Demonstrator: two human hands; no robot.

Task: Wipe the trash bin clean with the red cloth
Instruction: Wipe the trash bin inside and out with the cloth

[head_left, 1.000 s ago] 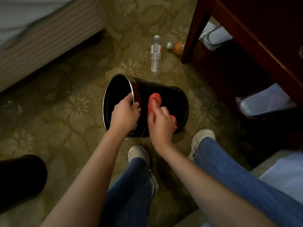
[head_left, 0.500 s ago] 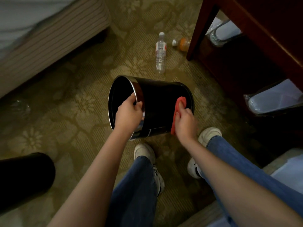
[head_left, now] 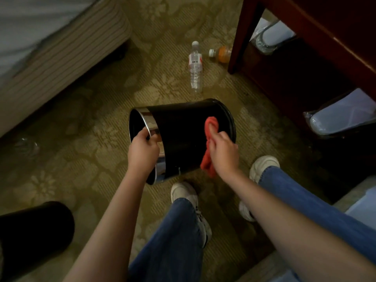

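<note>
— Cloth (head_left: 210, 124) had crept from the bin's (head_left: 183, 135) base edge toward its rim?
— Slightly. Right hand (head_left: 223, 153) pinched it, pressing it to the black side; left hand (head_left: 142, 153) gripped the rim.
— Room?
— Patterned carpet (head_left: 91, 139), one bed (head_left: 50, 47), one desk (head_left: 325, 37), two bottles (head_left: 195, 68) lying beyond the one tilted bin.

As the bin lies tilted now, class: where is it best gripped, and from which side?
Grip the chrome rim of the trash bin from the person's left, as the left hand does: the tilted mouth opens that way, and the smooth wall offers no edge.
</note>
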